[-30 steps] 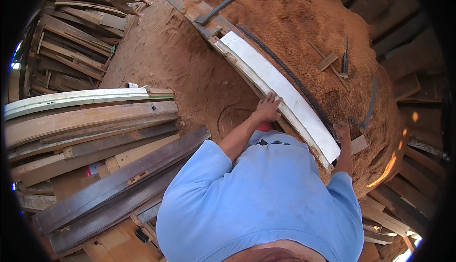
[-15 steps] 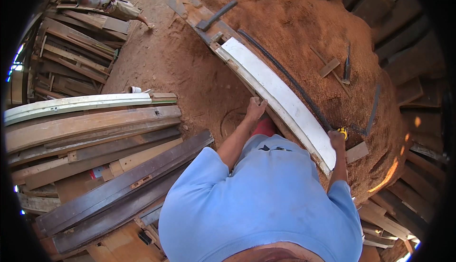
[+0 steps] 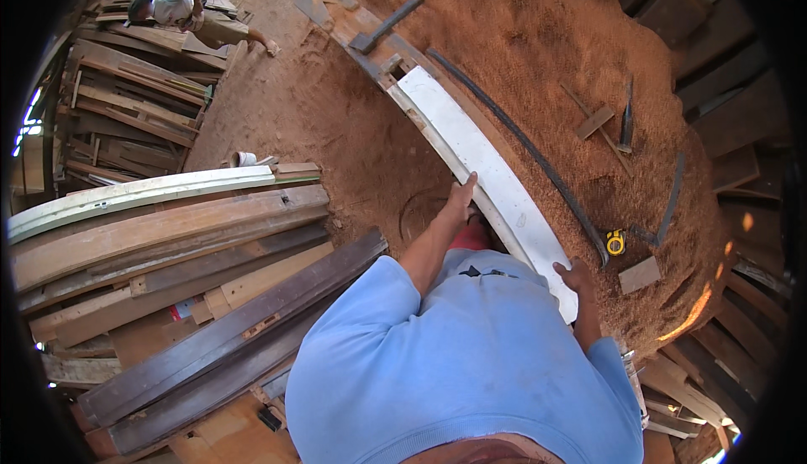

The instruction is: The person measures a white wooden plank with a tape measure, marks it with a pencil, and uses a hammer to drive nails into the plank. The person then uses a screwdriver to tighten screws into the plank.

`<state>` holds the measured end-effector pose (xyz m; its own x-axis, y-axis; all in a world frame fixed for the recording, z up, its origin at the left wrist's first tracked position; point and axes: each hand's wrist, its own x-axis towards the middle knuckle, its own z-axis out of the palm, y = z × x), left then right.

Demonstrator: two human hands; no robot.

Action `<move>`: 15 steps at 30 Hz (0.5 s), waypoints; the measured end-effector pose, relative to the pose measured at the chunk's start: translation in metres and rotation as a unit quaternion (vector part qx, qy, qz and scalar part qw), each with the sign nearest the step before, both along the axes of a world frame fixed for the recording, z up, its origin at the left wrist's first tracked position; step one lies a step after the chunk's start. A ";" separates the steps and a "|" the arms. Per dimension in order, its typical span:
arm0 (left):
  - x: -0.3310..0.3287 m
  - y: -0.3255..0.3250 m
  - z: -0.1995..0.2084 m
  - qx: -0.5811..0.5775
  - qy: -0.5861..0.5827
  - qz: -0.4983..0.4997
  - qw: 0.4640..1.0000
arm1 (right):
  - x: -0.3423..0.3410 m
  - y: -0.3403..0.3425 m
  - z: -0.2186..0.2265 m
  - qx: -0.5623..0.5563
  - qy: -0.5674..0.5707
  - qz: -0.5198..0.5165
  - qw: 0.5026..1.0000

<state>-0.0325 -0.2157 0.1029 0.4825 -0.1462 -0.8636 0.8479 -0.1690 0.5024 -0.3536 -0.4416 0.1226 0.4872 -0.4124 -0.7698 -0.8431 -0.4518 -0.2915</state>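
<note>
A long white board (image 3: 496, 178), slightly curved, lies slantwise in front of me on a wooden plank bench. My left hand (image 3: 459, 202) grips its left edge near the middle, thumb on top and the other fingers partly hidden. At the near end, my right hand (image 3: 577, 281) holds the right edge, its thumb also over the face. A yellow tape measure (image 3: 615, 242) rests on the sawdust just beyond my right hand. Along the board's right side runs a dark curved strip (image 3: 530, 146). A hammer (image 3: 387, 25) lies on the bench's far end.
Brown sawdust (image 3: 496, 27) is heaped to the right, bearing a chisel-like tool (image 3: 627, 119), a wooden marking gauge-like piece (image 3: 595, 123) and a small wood block (image 3: 640, 275). Stacked planks (image 3: 227, 304) fill the left. Another person (image 3: 197, 17) walks at the far left.
My right hand has left the tape measure and come onto the white board's near end. My left hand has its thumb on the board, which has shifted slightly toward me. The other person has moved.
</note>
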 end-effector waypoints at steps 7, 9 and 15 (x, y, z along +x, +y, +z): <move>0.001 0.026 -0.043 -0.072 -0.016 0.012 0.997 | -0.002 0.021 -0.006 -0.025 -0.015 0.009 1.000; 0.001 0.024 -0.042 -0.075 -0.019 0.023 0.997 | -0.010 0.027 -0.021 -0.064 -0.042 0.013 0.997; -0.013 0.008 0.011 -0.038 -0.041 0.009 0.998 | -0.018 0.003 -0.004 0.025 -0.031 -0.001 0.999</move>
<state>-0.0452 -0.2080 0.1144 0.5544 -0.2006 -0.8077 0.8060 -0.1127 0.5811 -0.3720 -0.4383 0.1181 0.5345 -0.3750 -0.7574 -0.8230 -0.4347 -0.3657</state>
